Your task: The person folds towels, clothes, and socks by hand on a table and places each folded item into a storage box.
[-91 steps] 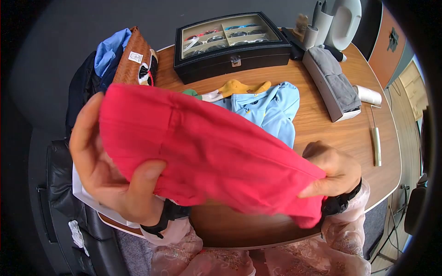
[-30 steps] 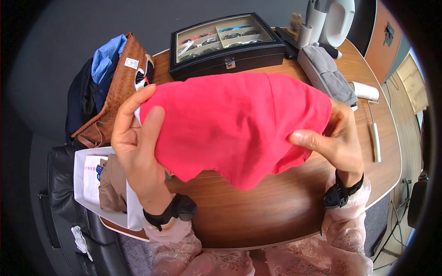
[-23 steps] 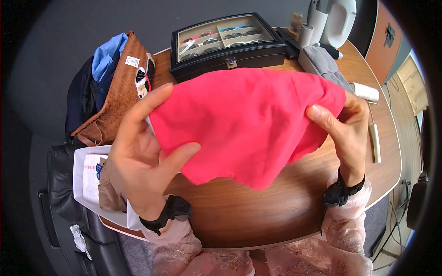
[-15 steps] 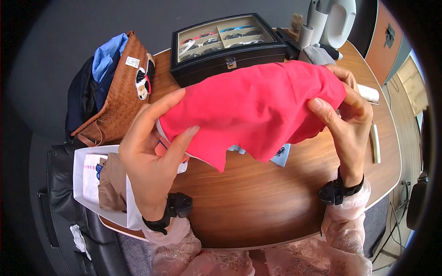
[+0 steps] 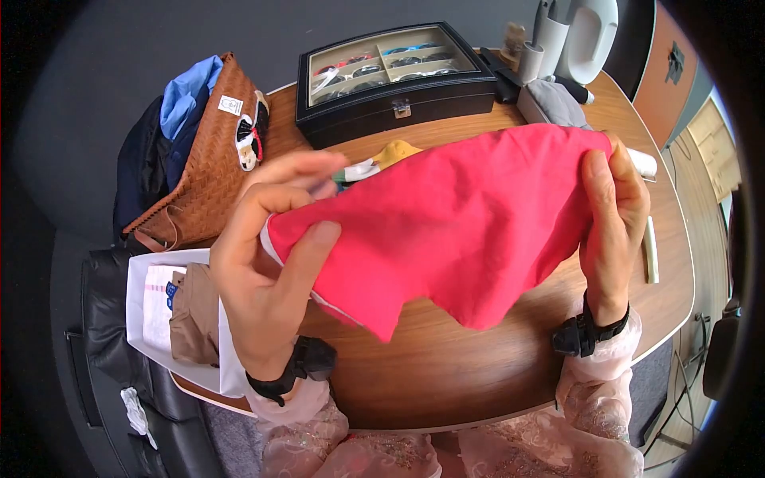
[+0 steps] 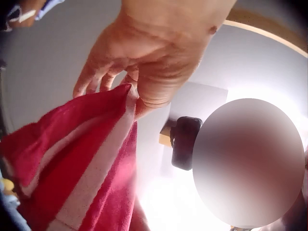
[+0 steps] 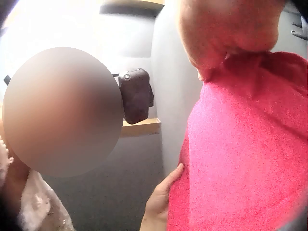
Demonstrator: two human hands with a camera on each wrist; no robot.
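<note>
Both hands hold up a pinkish-red piece of cloth [image 5: 478, 231] above the table. My left hand [image 5: 261, 307] pinches its left end between thumb and forefinger, with the other fingers raised and blurred. My right hand [image 5: 616, 227] grips the upper right end, thumb on the near side and fingers behind. White edging shows at the left end, and in the left wrist view the cloth [image 6: 91, 168] hangs with white bands on its inner side. Its lower edge is uneven, with a pointed corner. A yellow cloth [image 5: 396, 151] lies partly hidden behind it.
A black glasses case [image 5: 382, 119] with a clear lid stands at the back. At left are a woven basket [image 5: 195, 159] of clothes and a white box [image 5: 163, 358] with folded garments. Grey cloth [image 5: 554, 103], a white roll [image 5: 642, 162] and a white-handled tool [image 5: 652, 251] lie at right.
The cloth, earlier slanting and closer to the camera, is spread between the hands and has dipped slightly. My left fingers have lifted off its upper edge; my right hand has shifted rightward.
</note>
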